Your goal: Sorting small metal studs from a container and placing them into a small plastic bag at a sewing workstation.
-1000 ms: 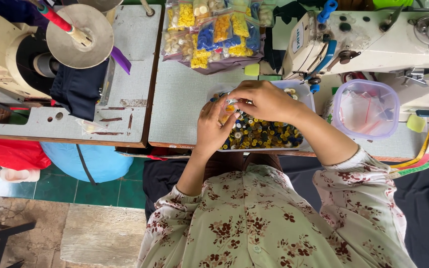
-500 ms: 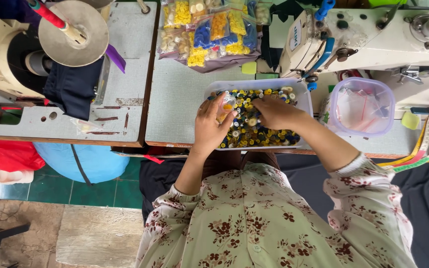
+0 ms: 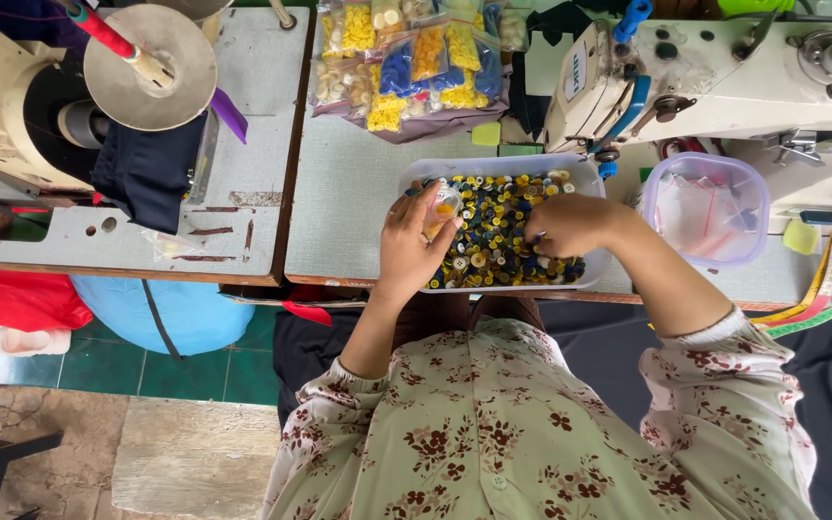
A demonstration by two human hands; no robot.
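Your left hand [image 3: 414, 248] is curled around a small clear plastic bag [image 3: 443, 206] with a few yellow and orange buttons showing inside, held at the left end of the shallow white rectangular tray [image 3: 493, 167]. The thumb and fingers pinch the bag so its mouth faces the tray's contents. Your right hand [image 3: 570, 224] hangs knuckles-up over the right half of the tray, fingers bent down and closed among the heap of mixed buttons [image 3: 503, 236], mostly yellow, dark blue, black and cream; whether a button sits between the fingertips is hidden by the hand itself, so you cannot tell from here. The tray lies on the pale grey worktable [image 3: 349, 202], close to its front edge and right in front of you. Just behind the tray, touching or nearly touching its far rim, lies a pile of clear packets of sorted yellow, blue and cream buttons [image 3: 411, 58]. To the right of the tray, just beside it, stands a round clear plastic tub with a lilac rim [image 3: 707, 209], and behind that is the cream-coloured sewing machine [image 3: 724, 67]. A yellow and green measuring tape [image 3: 825, 294] trails off the table's right end. Your floral cream sleeves [image 3: 724, 376] reach in from below.
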